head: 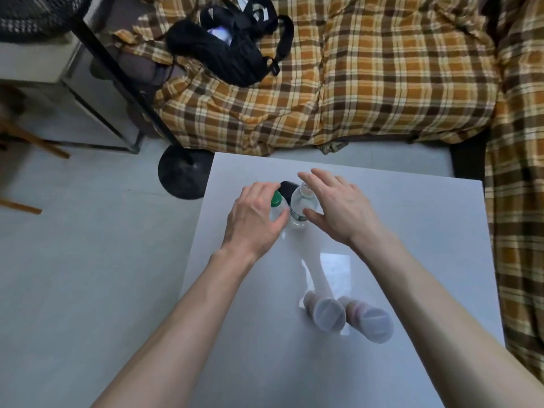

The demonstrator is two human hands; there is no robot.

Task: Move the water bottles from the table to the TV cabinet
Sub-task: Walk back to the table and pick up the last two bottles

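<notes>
Two clear water bottles stand side by side on the glossy white table [412, 231]. The left bottle [277, 206] has a green cap; the right bottle [301, 206] has a white cap. My left hand [254, 219] curls around the green-capped bottle, thumb against its side and fingers over its far side. My right hand [338, 207] is spread around the white-capped bottle, thumb near its body and fingers apart beside its cap, not closed on it. A dark object [288, 188] sits just behind the bottles, partly hidden.
A sofa with an orange plaid cover [368, 83] stands behind and to the right of the table, with a black bag [232, 45] on it. A floor stand with a round black base [182, 175] is at the table's far left corner. Grey floor lies to the left.
</notes>
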